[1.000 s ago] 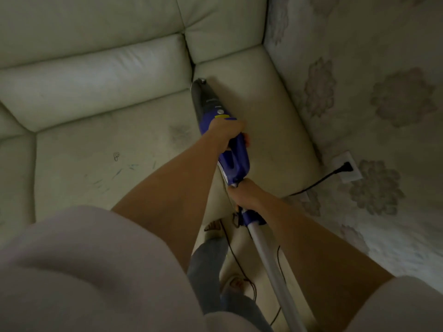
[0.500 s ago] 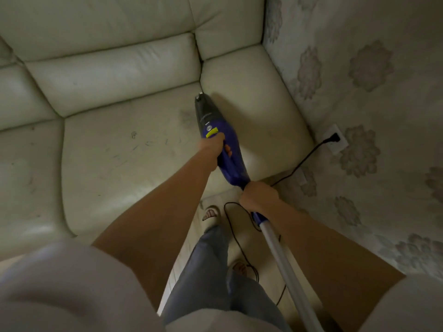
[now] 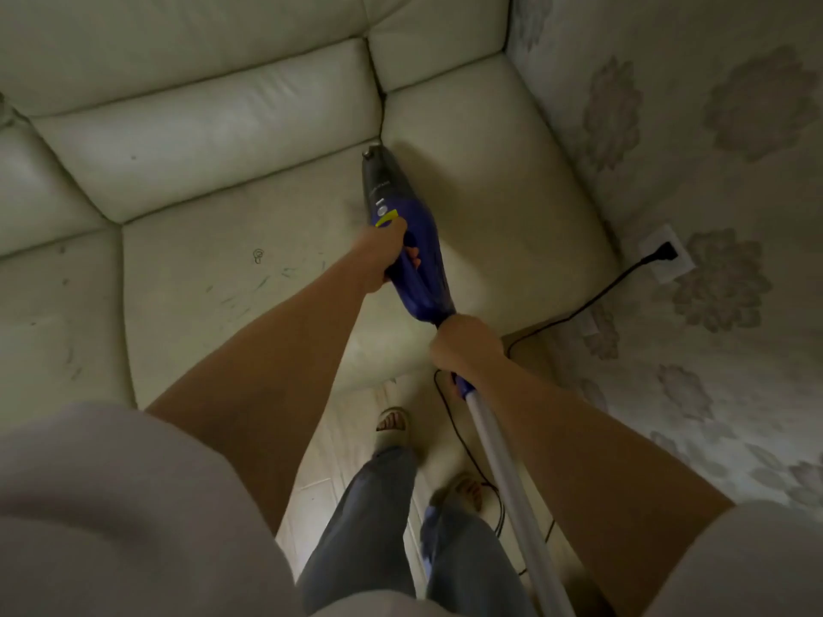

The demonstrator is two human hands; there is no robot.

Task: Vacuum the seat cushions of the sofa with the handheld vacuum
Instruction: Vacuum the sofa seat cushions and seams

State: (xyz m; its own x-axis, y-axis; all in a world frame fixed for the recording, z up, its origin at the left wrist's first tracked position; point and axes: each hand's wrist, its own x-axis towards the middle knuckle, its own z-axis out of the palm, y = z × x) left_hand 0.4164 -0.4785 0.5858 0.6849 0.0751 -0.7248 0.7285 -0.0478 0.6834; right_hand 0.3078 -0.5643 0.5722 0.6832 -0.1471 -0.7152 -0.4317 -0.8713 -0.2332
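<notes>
- Both hands grip: left hand (image 3: 386,251) round the vacuum (image 3: 407,242) body, right hand (image 3: 465,345) at its rear.
- Nozzle back at the cushion (image 3: 249,269) seam, far end; another stroke begun.

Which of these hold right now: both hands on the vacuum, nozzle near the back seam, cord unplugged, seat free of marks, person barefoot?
1. Both hands hold the vacuum: true; the left hand grips the blue body, the right hand the rear end.
2. The nozzle is near the sofa's back seam: true.
3. The cord is unplugged: false; its plug sits in the wall outlet.
4. The seat cushion is free of marks: false; scribbles show.
5. The person is barefoot: false; sandals are worn.
</notes>
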